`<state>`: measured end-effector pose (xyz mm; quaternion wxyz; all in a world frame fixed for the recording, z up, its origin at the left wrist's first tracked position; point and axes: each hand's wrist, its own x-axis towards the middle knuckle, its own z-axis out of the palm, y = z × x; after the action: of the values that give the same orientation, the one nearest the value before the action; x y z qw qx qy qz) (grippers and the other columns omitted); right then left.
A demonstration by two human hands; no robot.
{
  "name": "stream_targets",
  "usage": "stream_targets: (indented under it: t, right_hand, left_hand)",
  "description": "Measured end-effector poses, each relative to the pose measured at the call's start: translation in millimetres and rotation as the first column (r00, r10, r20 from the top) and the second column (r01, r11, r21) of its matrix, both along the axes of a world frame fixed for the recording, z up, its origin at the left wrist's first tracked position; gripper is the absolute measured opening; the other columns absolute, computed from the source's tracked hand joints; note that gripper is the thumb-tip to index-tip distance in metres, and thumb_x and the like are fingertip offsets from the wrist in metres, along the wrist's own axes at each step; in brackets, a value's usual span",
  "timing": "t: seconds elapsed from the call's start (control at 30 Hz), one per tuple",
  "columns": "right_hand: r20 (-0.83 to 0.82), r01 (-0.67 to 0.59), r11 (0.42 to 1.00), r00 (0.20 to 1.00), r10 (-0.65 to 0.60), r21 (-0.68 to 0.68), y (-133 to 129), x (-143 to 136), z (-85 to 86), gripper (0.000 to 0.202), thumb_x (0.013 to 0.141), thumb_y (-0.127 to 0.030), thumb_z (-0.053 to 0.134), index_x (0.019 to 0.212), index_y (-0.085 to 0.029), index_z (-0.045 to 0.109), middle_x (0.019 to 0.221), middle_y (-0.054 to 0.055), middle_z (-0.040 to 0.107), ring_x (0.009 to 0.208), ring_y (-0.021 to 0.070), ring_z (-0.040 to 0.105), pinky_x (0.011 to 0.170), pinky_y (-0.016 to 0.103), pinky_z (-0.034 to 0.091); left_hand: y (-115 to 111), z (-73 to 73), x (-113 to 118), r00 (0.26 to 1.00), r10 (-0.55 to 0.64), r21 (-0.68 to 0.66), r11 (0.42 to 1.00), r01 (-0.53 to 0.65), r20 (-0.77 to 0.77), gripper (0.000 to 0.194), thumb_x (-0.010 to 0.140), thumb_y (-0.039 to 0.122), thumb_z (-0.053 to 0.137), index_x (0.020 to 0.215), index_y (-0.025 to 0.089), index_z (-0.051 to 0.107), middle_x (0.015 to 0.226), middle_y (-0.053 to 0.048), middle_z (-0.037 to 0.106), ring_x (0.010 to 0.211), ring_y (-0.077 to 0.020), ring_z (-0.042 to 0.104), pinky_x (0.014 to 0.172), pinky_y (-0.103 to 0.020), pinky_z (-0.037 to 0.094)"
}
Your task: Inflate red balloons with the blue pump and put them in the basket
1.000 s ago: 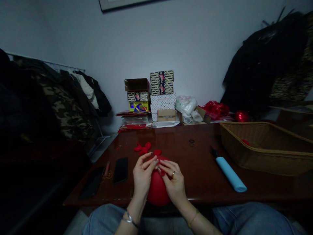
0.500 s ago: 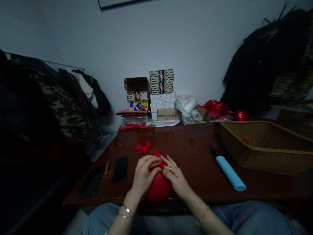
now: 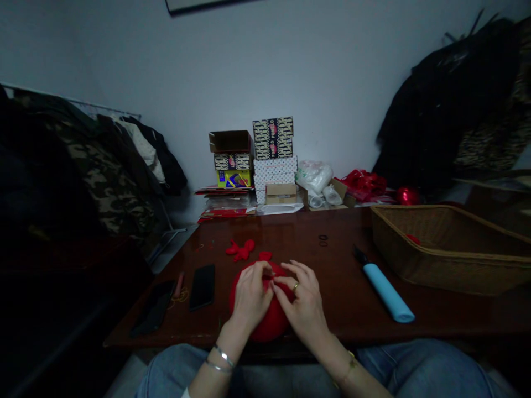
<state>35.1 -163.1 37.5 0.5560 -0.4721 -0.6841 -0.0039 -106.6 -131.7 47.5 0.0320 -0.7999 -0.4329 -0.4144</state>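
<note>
Red inflated balloons [image 3: 269,323] sit in a cluster at the table's near edge, between and beneath my hands; I cannot tell how many there are. My left hand [image 3: 251,294] is closed, its thumb and fingers pinching at the middle of the cluster. From the other side my right hand [image 3: 306,296] pinches at the same spot with thumb and index finger, its other fingers curved above the red surface. The fingers hide the exact bit of balloon between them. Just beyond lie limp red balloons [image 3: 240,250] on the table.
On the brown table [image 3: 336,276] a blue hand pump [image 3: 388,293] lies to the right, before a wicker basket [image 3: 435,257]. Black rings [image 3: 322,240] lie farther back. Two dark phones, one a black phone [image 3: 202,287], are at left. Stacked boxes [image 3: 274,138] stand by the wall.
My right hand has turned and lifted slightly, its fingers now more curled, with the tips closer to my left. More of the red cluster shows on the left.
</note>
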Motion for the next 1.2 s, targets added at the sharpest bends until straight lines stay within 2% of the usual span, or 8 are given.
stream_targets:
  t: [0.13, 0.33, 0.6, 0.73, 0.87, 1.03, 1.2]
  right_hand:
    - [0.086, 0.134, 0.991, 0.988, -0.132, -0.017, 4.5, -5.6, -5.7, 0.014, 0.08, -0.026, 0.055, 0.087, -0.027, 0.068, 0.116, 0.003, 0.06, 0.117, 0.0253, 0.042, 0.096, 0.048, 0.034]
    - [0.097, 0.158, 0.981, 0.984, -0.147, -0.109, 9.1, -5.7, -7.8, 0.014, 0.079, -0.025, 0.054, 0.08, -0.027, 0.068, 0.12, 0.002, 0.059, 0.118, 0.0273, 0.041, 0.093, 0.049, 0.035]
    - [0.061, 0.216, 0.965, 0.976, -0.209, -0.15, 9.4, -10.3, -4.9, 0.009, 0.073, -0.023, 0.057, 0.073, -0.024, 0.065, 0.119, 0.002, 0.059, 0.117, 0.0271, 0.042, 0.093, 0.047, 0.035]
    - [-0.085, 0.163, 0.972, 0.98, -0.179, -0.167, 10.9, -12.4, -5.8, 0.011, 0.074, -0.022, 0.055, 0.076, -0.023, 0.065, 0.117, 0.005, 0.06, 0.112, 0.0243, 0.047, 0.094, 0.042, 0.037]
    - [-0.265, 0.066, 0.962, 0.954, -0.138, -0.265, 14.0, -12.3, -7.5, 0.011, 0.073, -0.025, 0.054, 0.074, -0.023, 0.065, 0.112, 0.006, 0.062, 0.101, 0.0221, 0.056, 0.089, 0.037, 0.042]
    - [-0.321, 0.011, 0.947, 0.939, -0.121, -0.322, 19.5, -8.1, -13.8, 0.013, 0.074, -0.027, 0.053, 0.073, -0.022, 0.064, 0.109, 0.007, 0.062, 0.094, 0.0212, 0.06, 0.086, 0.037, 0.044]
    - [-0.337, -0.103, 0.942, 0.942, -0.011, -0.318, 21.0, -5.6, -15.8, 0.014, 0.076, -0.029, 0.054, 0.074, -0.022, 0.065, 0.107, 0.007, 0.063, 0.097, 0.0215, 0.06, 0.088, 0.038, 0.044]
  left_hand:
    - [0.1, -6.4, -0.3, 0.999, 0.002, 0.001, 1.0, -0.002, 0.048, 0.03, 0.074, 0.009, 0.055, 0.098, 0.022, 0.043, 0.086, -0.002, 0.062, 0.081, -0.0176, 0.061, 0.074, -0.032, 0.048]
    - [1.0, -17.4, 0.2, 0.996, -0.036, -0.008, 0.999, 0.037, 0.082, 0.028, 0.079, 0.012, 0.052, 0.103, 0.023, 0.042, 0.09, -0.003, 0.062, 0.082, -0.0172, 0.063, 0.074, -0.031, 0.05]
    - [-1.2, -15.4, 1.9, 0.991, -0.074, -0.043, 0.996, 0.079, 0.116, 0.026, 0.078, 0.011, 0.052, 0.099, 0.023, 0.043, 0.089, -0.003, 0.06, 0.081, -0.0168, 0.062, 0.075, -0.031, 0.05]
    - [-2.3, -11.0, -2.3, 0.977, -0.112, -0.106, 0.986, 0.132, 0.18, 0.026, 0.077, 0.009, 0.051, 0.098, 0.022, 0.042, 0.09, -0.003, 0.058, 0.081, -0.016, 0.061, 0.075, -0.031, 0.049]
    - [-4.4, -5.5, -6.6, 0.945, -0.173, -0.181, 0.957, 0.228, 0.277, 0.026, 0.077, 0.009, 0.05, 0.099, 0.021, 0.042, 0.093, -0.005, 0.057, 0.085, -0.0165, 0.06, 0.079, -0.034, 0.048]
    - [-6.2, -0.8, -9.3, 0.881, -0.184, -0.272, 0.906, 0.324, 0.436, 0.023, 0.079, 0.01, 0.05, 0.099, 0.021, 0.044, 0.094, -0.004, 0.058, 0.086, -0.0156, 0.061, 0.083, -0.033, 0.046]
    - [-2.3, -1.3, -8.8, 0.816, -0.112, -0.277, 0.907, 0.318, 0.568, 0.023, 0.079, 0.018, 0.057, 0.1, 0.02, 0.046, 0.094, -0.005, 0.06, 0.085, -0.0161, 0.061, 0.084, -0.034, 0.045]
